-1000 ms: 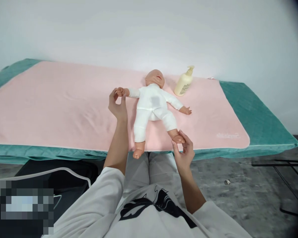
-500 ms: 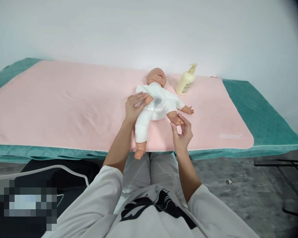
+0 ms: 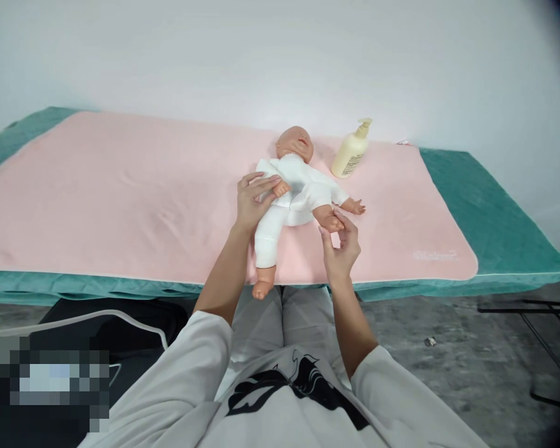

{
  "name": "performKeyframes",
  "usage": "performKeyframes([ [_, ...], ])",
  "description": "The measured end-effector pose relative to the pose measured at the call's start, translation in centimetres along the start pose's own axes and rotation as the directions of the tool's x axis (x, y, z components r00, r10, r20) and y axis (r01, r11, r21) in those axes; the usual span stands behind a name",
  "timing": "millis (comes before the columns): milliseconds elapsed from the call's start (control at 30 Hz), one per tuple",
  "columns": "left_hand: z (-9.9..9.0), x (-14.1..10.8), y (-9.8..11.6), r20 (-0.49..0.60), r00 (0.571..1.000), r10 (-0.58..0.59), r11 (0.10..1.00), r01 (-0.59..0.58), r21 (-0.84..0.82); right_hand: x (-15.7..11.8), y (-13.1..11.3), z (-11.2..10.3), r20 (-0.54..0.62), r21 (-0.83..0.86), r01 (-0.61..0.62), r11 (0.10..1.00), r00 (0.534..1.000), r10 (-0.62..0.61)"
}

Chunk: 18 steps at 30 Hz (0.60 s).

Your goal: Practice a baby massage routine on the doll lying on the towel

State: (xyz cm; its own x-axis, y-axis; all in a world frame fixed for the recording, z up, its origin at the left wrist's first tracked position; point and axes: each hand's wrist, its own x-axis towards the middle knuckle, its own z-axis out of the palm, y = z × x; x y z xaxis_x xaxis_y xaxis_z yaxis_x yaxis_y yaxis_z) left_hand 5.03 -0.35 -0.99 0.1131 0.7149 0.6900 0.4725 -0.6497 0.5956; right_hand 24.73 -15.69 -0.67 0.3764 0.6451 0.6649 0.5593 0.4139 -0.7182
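Note:
A baby doll point(image 3: 292, 174) with a white cloth body lies on its back on a pink mat point(image 3: 144, 199), its head toward the wall. My left hand point(image 3: 254, 199) is closed around the doll's hand point(image 3: 281, 188), holding it over the belly between thumb and fingers. Between the thumb and fingertips of my right hand point(image 3: 341, 246) is one of the doll's feet point(image 3: 332, 223), and that leg is bent up. The doll's other leg point(image 3: 266, 249) stretches toward me, its foot at the mat's front edge. Its other arm lies spread out on the mat.
A cream pump bottle point(image 3: 351, 152) stands on the mat beside the doll's head. Green quilted cover point(image 3: 490, 211) shows around the mat. A white wall point(image 3: 280, 56) rises behind. Below are a black bag-like object point(image 3: 135, 336) at left and thin black metal legs point(image 3: 536, 317) at right.
The foot in my right hand has shifted very slightly. A dark shadowed patch on the doll's belly no longer shows. Both hands keep their grip.

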Motion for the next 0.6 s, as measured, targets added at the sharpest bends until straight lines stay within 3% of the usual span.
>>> performKeyframes([
  [200,-0.8,-0.5,0.8,-0.165,0.97,-0.177,0.983,0.182,0.016,-0.9,-0.7,-1.3,0.012,0.011,-0.008,1.0,1.0,0.008],
  [467,-2.3,-0.1,0.1,-0.369,0.84,-0.397,0.909,0.414,-0.036,-5.0,-1.0,-4.1,0.105,-0.062,-0.041,0.997,0.993,0.047],
  [533,-2.8,-0.1,-0.4,-0.351,0.826,-0.441,0.889,0.457,-0.041,-6.2,-0.7,-4.6,0.119,-0.076,-0.021,0.997,0.992,0.03],
  [600,-3.3,0.0,-0.8,-0.268,0.839,-0.473,0.875,0.482,-0.036,-7.3,-0.4,-5.0,0.14,-0.093,-0.003,0.996,0.99,0.016],
])
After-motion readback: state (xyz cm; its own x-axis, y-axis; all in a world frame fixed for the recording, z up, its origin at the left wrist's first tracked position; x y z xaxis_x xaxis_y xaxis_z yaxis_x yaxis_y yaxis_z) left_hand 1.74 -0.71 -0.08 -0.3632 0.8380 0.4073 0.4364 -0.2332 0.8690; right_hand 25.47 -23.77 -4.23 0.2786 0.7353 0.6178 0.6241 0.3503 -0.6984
